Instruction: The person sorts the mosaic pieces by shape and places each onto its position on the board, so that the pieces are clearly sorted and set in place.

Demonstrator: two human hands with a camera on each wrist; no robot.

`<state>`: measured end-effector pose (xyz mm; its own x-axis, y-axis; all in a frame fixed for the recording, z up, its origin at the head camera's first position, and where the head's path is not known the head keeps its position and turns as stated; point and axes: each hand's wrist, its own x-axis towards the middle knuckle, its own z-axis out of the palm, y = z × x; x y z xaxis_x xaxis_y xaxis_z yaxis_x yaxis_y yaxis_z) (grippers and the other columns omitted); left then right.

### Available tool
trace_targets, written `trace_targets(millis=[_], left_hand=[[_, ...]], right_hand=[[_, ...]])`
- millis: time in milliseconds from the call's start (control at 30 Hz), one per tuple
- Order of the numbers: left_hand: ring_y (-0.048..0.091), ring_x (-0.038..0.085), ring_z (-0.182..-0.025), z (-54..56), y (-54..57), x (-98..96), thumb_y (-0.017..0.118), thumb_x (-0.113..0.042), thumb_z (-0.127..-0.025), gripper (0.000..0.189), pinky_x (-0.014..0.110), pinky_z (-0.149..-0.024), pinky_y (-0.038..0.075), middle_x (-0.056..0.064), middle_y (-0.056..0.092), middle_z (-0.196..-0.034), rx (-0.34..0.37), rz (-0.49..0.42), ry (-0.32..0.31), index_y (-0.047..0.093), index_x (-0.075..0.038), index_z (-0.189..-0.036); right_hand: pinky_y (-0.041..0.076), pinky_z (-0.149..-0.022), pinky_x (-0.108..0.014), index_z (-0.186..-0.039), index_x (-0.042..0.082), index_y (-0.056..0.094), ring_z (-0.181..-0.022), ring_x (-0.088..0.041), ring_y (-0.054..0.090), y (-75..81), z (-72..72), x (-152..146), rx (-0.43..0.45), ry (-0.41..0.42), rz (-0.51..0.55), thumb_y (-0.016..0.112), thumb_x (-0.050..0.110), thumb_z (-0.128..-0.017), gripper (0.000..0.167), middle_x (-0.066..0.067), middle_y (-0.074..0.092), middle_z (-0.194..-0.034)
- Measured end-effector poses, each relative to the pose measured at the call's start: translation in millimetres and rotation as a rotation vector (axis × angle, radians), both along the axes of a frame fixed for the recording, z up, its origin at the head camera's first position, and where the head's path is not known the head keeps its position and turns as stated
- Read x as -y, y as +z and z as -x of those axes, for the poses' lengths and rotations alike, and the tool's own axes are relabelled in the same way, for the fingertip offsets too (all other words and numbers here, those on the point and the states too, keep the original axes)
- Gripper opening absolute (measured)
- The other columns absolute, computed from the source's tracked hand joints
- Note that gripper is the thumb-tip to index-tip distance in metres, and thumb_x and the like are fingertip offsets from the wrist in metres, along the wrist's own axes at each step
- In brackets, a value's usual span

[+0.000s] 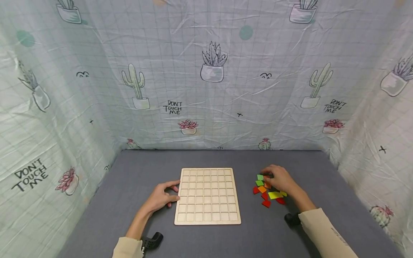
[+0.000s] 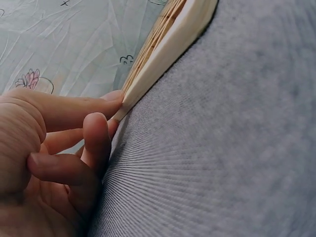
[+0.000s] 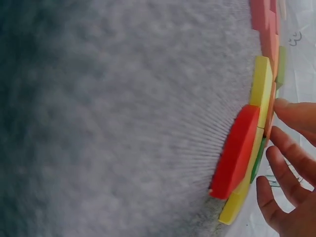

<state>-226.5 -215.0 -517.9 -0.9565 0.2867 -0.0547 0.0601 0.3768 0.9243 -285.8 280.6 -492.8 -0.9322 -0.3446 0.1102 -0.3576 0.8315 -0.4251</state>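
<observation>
A square wooden grid board [image 1: 207, 196] lies flat on the table with bare cells. My left hand [image 1: 160, 196] is at its left side, thumb and index finger spread apart and touching the edge. In the left wrist view the thumb [image 2: 81, 109] reaches the board's pale side [image 2: 163, 61], while other fingers bend loosely below. To the right, my right hand [image 1: 280, 178] is over a cluster of flat coloured pieces. Its fingertips are parted, right at an orange piece [image 1: 267, 185]. Beside them lie green pieces [image 1: 259, 183] and a yellow piece [image 1: 275, 195].
Several red pieces [image 1: 266, 204] lie on the near side of the cluster. A grey cloth [image 1: 206, 242] covers the table. Patterned curtains [image 1: 180, 43] hang behind it and on both sides. A black wrist device [image 1: 292, 219] sits by the right sleeve.
</observation>
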Motion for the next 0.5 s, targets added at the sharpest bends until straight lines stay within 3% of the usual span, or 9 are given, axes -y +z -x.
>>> trace_targets(millis=[267, 500], left_hand=[[0.054, 0.011, -0.049, -0.5, -2.8, 2.1, 0.08, -0.006, -0.087, 0.065, 0.031, -0.055, 0.055, 0.021, 0.061, -0.118, -0.001, 0.004, 0.003, 0.055, -0.002, -0.148], [0.053, 0.011, -0.05, 0.2, -5.5, 1.8, 0.082, -0.007, -0.085, 0.068, 0.03, -0.055, 0.054, 0.018, 0.06, -0.117, 0.004, 0.02, 0.006, 0.056, -0.003, -0.148]], right_hand=[[0.058, -0.076, -0.044, -0.112, 0.005, 0.079, -0.09, -0.025, 0.068, 3.0, 2.3, 3.8, 0.037, -0.003, 0.001, 0.073, 0.01, -0.093, 0.02, -0.009, 0.071, -0.103], [0.055, -0.073, -0.039, -0.111, 0.006, 0.079, -0.086, -0.02, 0.064, 5.9, 3.6, 4.6, 0.06, 0.009, -0.005, 0.076, 0.011, -0.091, 0.021, -0.008, 0.071, -0.103]])
